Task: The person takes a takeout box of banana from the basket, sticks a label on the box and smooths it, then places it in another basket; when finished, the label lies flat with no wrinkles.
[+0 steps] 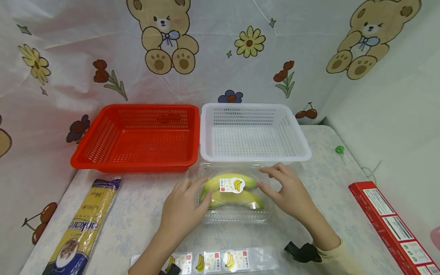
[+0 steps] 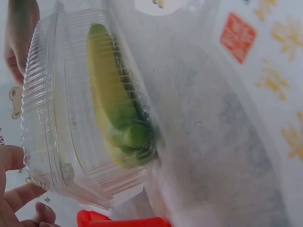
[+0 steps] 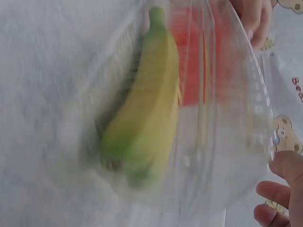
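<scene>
A clear plastic clamshell box (image 1: 237,217) with bananas (image 1: 237,198) inside sits on the table, its lid closed. A white banana sticker (image 1: 232,185) is on top of the lid. My left hand (image 1: 185,206) is at the box's left side, fingers spread, fingertips right at the lid. On the opposite side my right hand (image 1: 288,191) has its thumb and fingers apart, their tips by the lid's right edge. The left wrist view shows the bananas (image 2: 111,90) through the ribbed wall; the right wrist view shows them (image 3: 142,104) blurred.
Behind the box stand a red basket (image 1: 151,149) and a white basket (image 1: 247,145). A strip of banana stickers (image 1: 220,261) lies in front. At left is a yellow pasta packet (image 1: 84,225); at right, a red box (image 1: 395,225) and a green lollipop (image 1: 339,149).
</scene>
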The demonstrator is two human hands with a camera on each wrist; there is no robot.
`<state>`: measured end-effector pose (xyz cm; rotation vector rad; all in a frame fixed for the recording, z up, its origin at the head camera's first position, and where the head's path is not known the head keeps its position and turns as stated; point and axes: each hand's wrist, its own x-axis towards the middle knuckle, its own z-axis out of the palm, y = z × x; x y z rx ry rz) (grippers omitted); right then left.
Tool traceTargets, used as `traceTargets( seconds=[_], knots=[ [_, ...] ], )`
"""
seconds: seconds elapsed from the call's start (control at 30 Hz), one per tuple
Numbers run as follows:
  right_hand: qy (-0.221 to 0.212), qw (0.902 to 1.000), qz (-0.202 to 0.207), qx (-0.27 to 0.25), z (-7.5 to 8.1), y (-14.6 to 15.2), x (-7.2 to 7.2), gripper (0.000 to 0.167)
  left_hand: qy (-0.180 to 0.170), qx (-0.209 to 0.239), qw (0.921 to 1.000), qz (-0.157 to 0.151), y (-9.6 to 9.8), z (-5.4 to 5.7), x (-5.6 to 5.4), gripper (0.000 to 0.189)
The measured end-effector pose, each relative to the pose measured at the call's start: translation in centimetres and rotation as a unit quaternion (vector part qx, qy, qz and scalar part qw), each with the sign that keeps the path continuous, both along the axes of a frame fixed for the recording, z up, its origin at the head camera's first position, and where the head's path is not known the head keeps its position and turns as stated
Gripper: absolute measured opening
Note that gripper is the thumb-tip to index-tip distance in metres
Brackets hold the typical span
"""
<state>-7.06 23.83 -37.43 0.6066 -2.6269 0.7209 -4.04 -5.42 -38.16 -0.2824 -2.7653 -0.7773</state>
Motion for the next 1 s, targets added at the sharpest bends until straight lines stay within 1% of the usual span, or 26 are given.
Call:
traceTargets(
  seconds=[0.1,0.2,0.33,0.43,0.5,0.57,0.73,0.83,1.0],
  knots=[
    [-0.017,0.9993,-0.032,-0.008,0.4,1.5,-0.7,0.043,-0.041,0.009,0.9990,0.013,-0.5,-0.2,0.5,0.044],
    [-0.048,0.9965,-0.066,-0.018,0.9,3.2,-1.6,0.048,-0.090,0.007,0.9957,0.022,-1.0,-0.5,0.8,0.050],
    [-0.099,0.9889,-0.110,-0.018,1.3,5.6,-3.2,0.061,-0.154,-0.002,0.9878,0.021,-1.3,-1.0,1.0,0.059],
    [-0.126,0.9821,-0.140,-0.004,1.3,7.5,-4.4,0.073,-0.194,0.011,0.9808,0.013,-1.4,-1.4,1.1,0.062],
    [-0.141,0.9778,-0.155,0.004,1.3,8.6,-5.1,0.081,-0.211,0.026,0.9770,0.009,-1.5,-1.7,1.1,0.063],
    [-0.152,0.9742,-0.167,0.009,1.2,9.6,-5.8,0.086,-0.220,0.044,0.9744,0.002,-1.5,-2.0,1.0,0.063],
    [-0.179,0.9673,-0.180,0.000,0.7,11.2,-7.2,0.094,-0.233,0.089,0.9683,-0.018,-1.7,-2.5,1.0,0.064],
    [-0.195,0.9648,-0.176,-0.009,0.2,11.8,-7.9,0.097,-0.251,0.122,0.9595,-0.034,-1.8,-2.7,0.9,0.066],
    [-0.231,0.9597,-0.160,-0.016,-0.7,12.6,-9.0,0.101,-0.301,0.191,0.9321,-0.063,-2.0,-2.8,0.7,0.067]
  ],
)
